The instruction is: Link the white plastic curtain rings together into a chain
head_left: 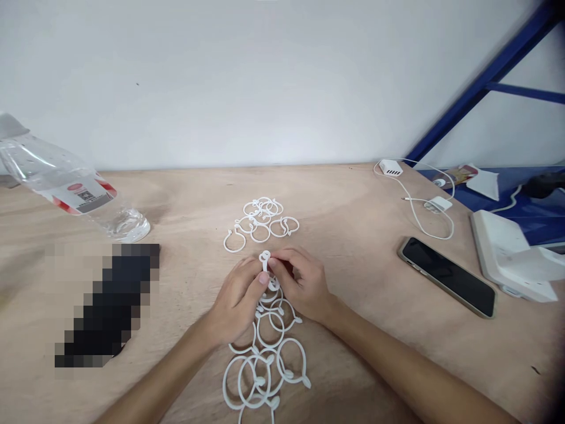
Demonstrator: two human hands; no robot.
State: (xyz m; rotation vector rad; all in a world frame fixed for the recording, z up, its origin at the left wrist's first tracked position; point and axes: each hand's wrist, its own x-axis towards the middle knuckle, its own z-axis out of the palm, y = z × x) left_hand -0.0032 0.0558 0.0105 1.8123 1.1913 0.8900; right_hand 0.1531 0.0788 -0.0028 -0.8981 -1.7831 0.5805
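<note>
A white plastic ring [265, 260] is held upright above the desk [353, 194], its long axis pointing away from the person. It is pinched between the nearly closed fingers [263, 278] of the left hand [236, 300] and right hand [304, 285], at equal reach from both. Linked rings [267, 371] are laid directly below the hands, and loose rings [262, 221] lie just beyond them.
</note>
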